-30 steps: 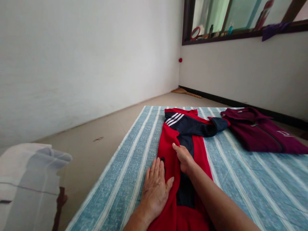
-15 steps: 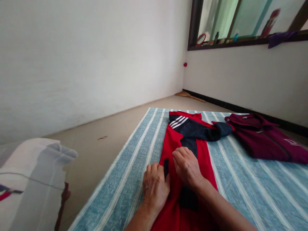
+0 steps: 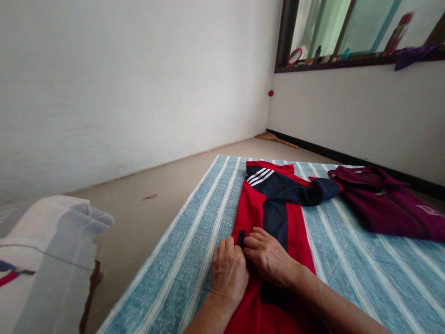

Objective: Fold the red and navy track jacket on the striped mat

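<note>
A red and navy jacket (image 3: 248, 204) lies folded lengthwise on a blue-and-white striped cloth (image 3: 174, 260). Its navy sleeve, with three white stripes at the shoulder, is laid across toward the right. My left hand (image 3: 229, 269) rests at the jacket's left edge, fingers curled into the red fabric beside a small black strip. Close by on the right, my right hand (image 3: 269, 255) pinches the same fabric, its fingertips near that strip. Both thumbs are mostly hidden, and the jacket's lower part runs out of view beneath my forearms.
A folded maroon zip-up top (image 3: 389, 204) lies to the right. At the lower left, sheer white fabric (image 3: 59, 232) hangs over something. Beyond the cloth are bare floor (image 3: 121, 218), a white wall, and a window ledge holding a round mirror (image 3: 295, 56) and bottles.
My right hand has come down and left toward my left hand, closing onto the jacket by the black strip. My left fingers have curled in more. The view has shifted slightly.
</note>
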`<state>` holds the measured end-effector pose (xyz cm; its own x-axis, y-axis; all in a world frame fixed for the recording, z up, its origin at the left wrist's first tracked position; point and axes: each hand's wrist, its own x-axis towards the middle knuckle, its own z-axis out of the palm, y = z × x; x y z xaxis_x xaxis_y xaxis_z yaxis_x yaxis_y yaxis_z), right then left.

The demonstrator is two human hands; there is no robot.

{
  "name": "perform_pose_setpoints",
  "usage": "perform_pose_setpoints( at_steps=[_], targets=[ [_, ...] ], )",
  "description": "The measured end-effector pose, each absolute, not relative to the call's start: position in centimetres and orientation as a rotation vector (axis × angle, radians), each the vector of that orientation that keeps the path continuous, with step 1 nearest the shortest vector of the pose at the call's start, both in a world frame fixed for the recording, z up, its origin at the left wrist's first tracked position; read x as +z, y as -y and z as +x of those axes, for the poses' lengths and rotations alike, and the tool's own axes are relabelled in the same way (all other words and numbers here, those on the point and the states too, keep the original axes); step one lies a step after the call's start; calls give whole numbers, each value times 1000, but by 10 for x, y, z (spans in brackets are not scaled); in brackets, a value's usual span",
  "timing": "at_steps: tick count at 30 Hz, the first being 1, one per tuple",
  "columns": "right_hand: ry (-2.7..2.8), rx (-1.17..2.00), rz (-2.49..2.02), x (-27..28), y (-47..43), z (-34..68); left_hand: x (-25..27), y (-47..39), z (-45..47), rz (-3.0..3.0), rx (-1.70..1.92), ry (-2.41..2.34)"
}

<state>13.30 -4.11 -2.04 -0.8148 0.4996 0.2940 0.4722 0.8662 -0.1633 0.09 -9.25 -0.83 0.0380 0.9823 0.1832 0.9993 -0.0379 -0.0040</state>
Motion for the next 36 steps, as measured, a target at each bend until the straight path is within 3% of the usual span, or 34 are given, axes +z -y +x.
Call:
perform_pose_setpoints(
  at_steps=[11,17,36],
  targets=[
    [2767,189,-533,-22,42,131,-31,77,-28,-2067,-1194,2005],
    [2816,13,-569,-18,41,121,-26,76,-29,-2035,-1295,1916],
    [2850,-21,-552,-12,39,114,-10,72,-34,-2071,-1420,2006]
  ],
)
